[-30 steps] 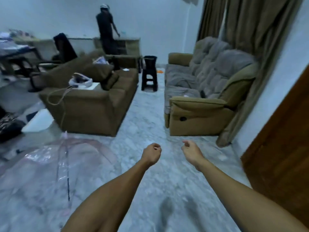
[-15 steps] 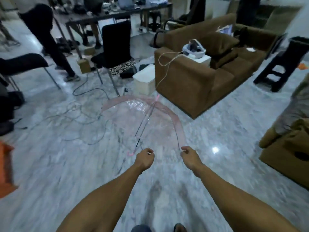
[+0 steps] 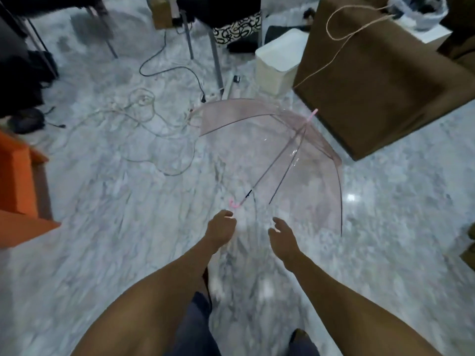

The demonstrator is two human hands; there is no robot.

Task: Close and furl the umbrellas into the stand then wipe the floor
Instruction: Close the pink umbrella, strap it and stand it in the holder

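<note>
An open, clear umbrella (image 3: 290, 150) with pink trim lies on its side on the marble floor (image 3: 128, 227), its tip toward the brown sofa. Its thin shaft runs down to a pink hooked handle (image 3: 234, 204). My left hand (image 3: 221, 228) hovers just below that handle with loosely curled fingers and holds nothing. My right hand (image 3: 284, 237) is a little to the right, fingers relaxed and spread, near the canopy's lower edge and not touching it. No stand or cloth is in view.
The brown sofa (image 3: 380, 80) stands at the upper right, a white box (image 3: 279, 62) beside it. Loose cables (image 3: 144, 116) sprawl across the floor to the left. An orange object (image 3: 20, 191) sits at the left edge. Chair legs (image 3: 216, 60) stand at the back.
My view has swung left and down from the sofas to the umbrella, which is now close below me. Both hands have loosened from fists and reached near the pink handle.
</note>
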